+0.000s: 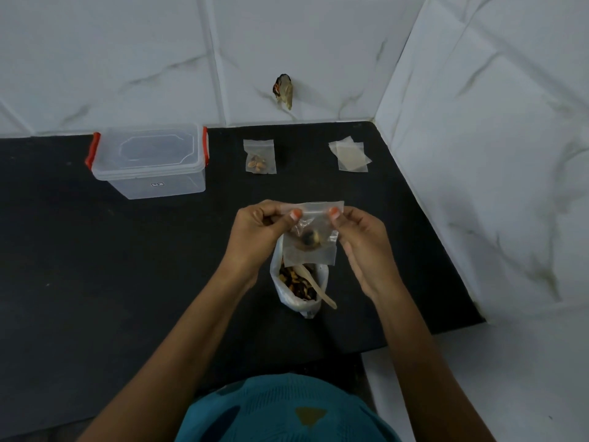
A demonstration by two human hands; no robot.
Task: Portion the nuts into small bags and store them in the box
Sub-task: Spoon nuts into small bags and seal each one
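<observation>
Pinching the top strip of a small bag (310, 237), the left hand (255, 231) and right hand (363, 247) hold it above the nut sack (298, 282). It looks light, floppy and slick, so gripping the stiffer seal edge seems smartest. The box (149, 161) sits far left.

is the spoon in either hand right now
No, the spoon rests in the big bag of nuts while the left hand and right hand both pinch the top of a small bag.

Box (149, 181) lies left of filled bag (260, 156), empty bags (350, 153) right
</observation>
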